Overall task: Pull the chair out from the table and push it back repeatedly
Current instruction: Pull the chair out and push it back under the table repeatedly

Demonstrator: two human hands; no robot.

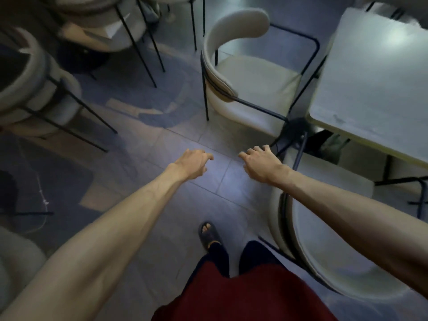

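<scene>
A cream chair (250,79) with a curved padded back and thin black metal frame stands ahead, its seat turned toward the grey-white table (375,84) on the right, seat edge near the table's side. My left hand (193,164) and my right hand (260,162) both reach forward over the tiled floor, short of that chair, fingers loosely curled and apart, holding nothing. A second cream chair (324,246) sits close at my lower right, under my right forearm, beside the same table.
More cream chairs with black legs stand at the left (30,89) and top left (99,22). A white cable (41,193) trails over the floor at the left. My sandalled foot (209,235) stands on the grey tiles between the chairs.
</scene>
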